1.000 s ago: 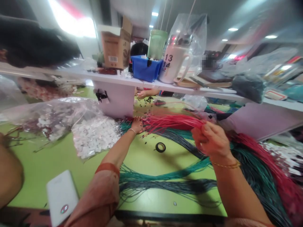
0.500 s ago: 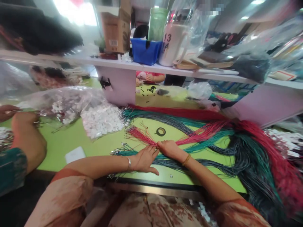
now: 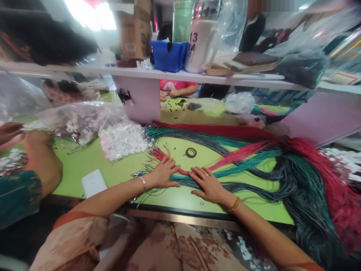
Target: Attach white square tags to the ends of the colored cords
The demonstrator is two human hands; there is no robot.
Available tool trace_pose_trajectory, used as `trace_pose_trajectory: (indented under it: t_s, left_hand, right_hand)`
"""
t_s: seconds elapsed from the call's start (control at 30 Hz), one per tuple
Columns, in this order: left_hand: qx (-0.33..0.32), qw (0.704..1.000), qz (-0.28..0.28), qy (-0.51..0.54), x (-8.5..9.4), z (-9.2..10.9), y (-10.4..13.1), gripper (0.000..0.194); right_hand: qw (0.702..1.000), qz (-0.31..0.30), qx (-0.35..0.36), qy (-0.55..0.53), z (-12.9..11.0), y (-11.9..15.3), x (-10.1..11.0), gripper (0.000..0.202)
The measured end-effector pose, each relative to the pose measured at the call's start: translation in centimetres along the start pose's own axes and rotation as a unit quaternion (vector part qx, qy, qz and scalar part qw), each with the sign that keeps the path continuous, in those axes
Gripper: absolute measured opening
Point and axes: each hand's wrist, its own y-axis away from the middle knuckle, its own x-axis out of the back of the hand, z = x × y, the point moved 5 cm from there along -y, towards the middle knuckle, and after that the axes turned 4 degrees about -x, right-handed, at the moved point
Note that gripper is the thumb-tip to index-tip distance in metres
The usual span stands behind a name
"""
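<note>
My left hand [image 3: 163,173] lies palm down with fingers spread over the terminal end of a red wire bundle [image 3: 237,155]. To its right my right hand [image 3: 207,182], palm down and open, has its fingertips at the same red bundle and rests over green wires [image 3: 251,164]. Grey-black wires [image 3: 242,186] run under and beside the hands, close to the table's front edge. Metal terminals [image 3: 138,174] show at the wires' left ends. Just beyond my hands lies a roll of dark tape [image 3: 191,153]. A small metal ring [image 3: 202,203] sits in front of my right hand.
A bag of white connectors [image 3: 121,141] and a white flat box [image 3: 94,183] lie to the left, near a co-worker's arm [image 3: 42,162]. Behind, a shelf [image 3: 135,71] carries a blue bin [image 3: 170,56] and a white jug [image 3: 200,49]. Thick wire bundles hang at the right.
My right hand has opened from its closed grip on the red wires and moved slightly right and nearer. My left hand has shifted left and up along the bundle.
</note>
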Motion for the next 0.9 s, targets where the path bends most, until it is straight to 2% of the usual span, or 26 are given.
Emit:
trace_pose_trajectory:
  t_s: [0.1, 0.23, 0.33, 0.4, 0.5, 0.63, 0.7, 0.77, 0.9]
  left_hand:
    - [-0.001, 1.0, -0.005, -0.004, 0.1, 0.1, -0.8, 0.066]
    - [0.049, 0.998, -0.028, -0.014, -1.1, 0.2, -4.5, 0.059]
    - [0.121, 0.992, -0.021, -0.002, -2.0, -0.3, -7.6, 0.059]
    - [0.146, 0.989, -0.015, 0.014, -2.2, -0.7, -9.0, 0.058]
    - [0.155, 0.988, -0.007, 0.02, -1.9, -1.7, -9.4, 0.059]
    - [0.136, 0.99, 0.003, 0.027, -0.9, -3.3, -7.6, 0.073]
    - [0.118, 0.992, -0.004, 0.042, -0.7, -3.7, -6.4, 0.083]
    - [0.11, 0.992, -0.017, 0.051, -0.7, -3.8, -5.2, 0.094]
    - [0.108, 0.993, -0.031, 0.043, -1.1, -3.2, -3.3, 0.112]
  right_hand:
    - [0.999, 0.006, -0.031, 0.003, 2.2, 1.0, -0.4, 0.044]
    - [0.998, 0.027, -0.053, 0.011, 7.4, 1.3, -0.3, 0.038]
    - [0.991, 0.065, -0.114, 0.03, 11.8, 1.6, 0.4, 0.038]
    - [0.983, 0.098, -0.15, 0.045, 13.4, 1.9, 1.1, 0.038]
    - [0.969, 0.151, -0.182, 0.069, 13.0, 2.9, 1.8, 0.035]
    - [0.943, 0.204, -0.254, 0.074, 11.3, 5.6, 1.7, 0.047]
    - [0.939, 0.185, -0.284, 0.063, 11.0, 6.9, 1.2, 0.058]
    - [0.946, 0.146, -0.286, 0.053, 10.9, 7.7, 0.9, 0.061]
    - [0.971, 0.085, -0.219, 0.044, 10.1, 8.6, 0.8, 0.059]
